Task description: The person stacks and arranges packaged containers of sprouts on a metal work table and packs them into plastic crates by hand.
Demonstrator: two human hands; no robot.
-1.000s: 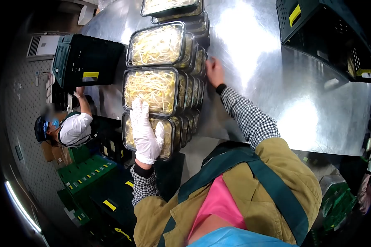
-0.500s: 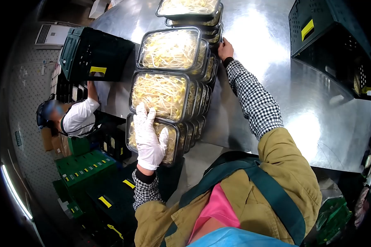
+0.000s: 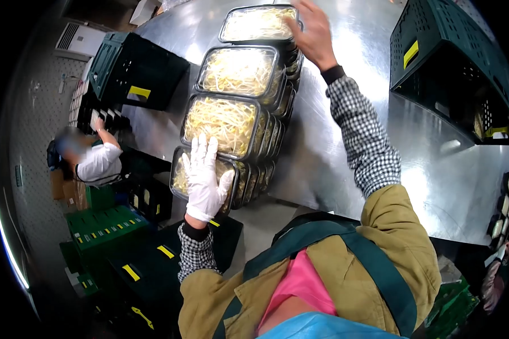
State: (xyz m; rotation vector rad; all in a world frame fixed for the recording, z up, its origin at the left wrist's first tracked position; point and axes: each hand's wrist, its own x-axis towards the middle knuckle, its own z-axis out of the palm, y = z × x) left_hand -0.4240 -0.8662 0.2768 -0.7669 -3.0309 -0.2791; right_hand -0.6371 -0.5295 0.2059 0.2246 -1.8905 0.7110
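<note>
Clear-lidded black trays of bean sprouts stand in stacked rows on a shiny metal table [image 3: 322, 164]. My left hand [image 3: 205, 186], in a white glove, lies with spread fingers over the nearest sprout tray [image 3: 179, 181], its fingertips reaching the edge of the second tray [image 3: 223, 120]. Beyond these are a third sprout tray [image 3: 237, 69] and the farthest one [image 3: 255, 25]. My bare right hand [image 3: 315, 37] hovers at the right side of that farthest tray, thumb and fingers apart and slightly blurred. Whether it touches the tray I cannot tell.
A dark green crate [image 3: 136, 70] stands left of the trays; another crate [image 3: 435, 68] lies at the right, its opening towards me. A co-worker [image 3: 99, 164] handles trays at the left. Green crates [image 3: 104, 226] are stacked below, beside dark crates with yellow handles [image 3: 164, 251].
My right hand has left the side of the stack and moved up and away to the farthest tray. My left hand stays on the near trays. The co-worker's hand has left the left crate.
</note>
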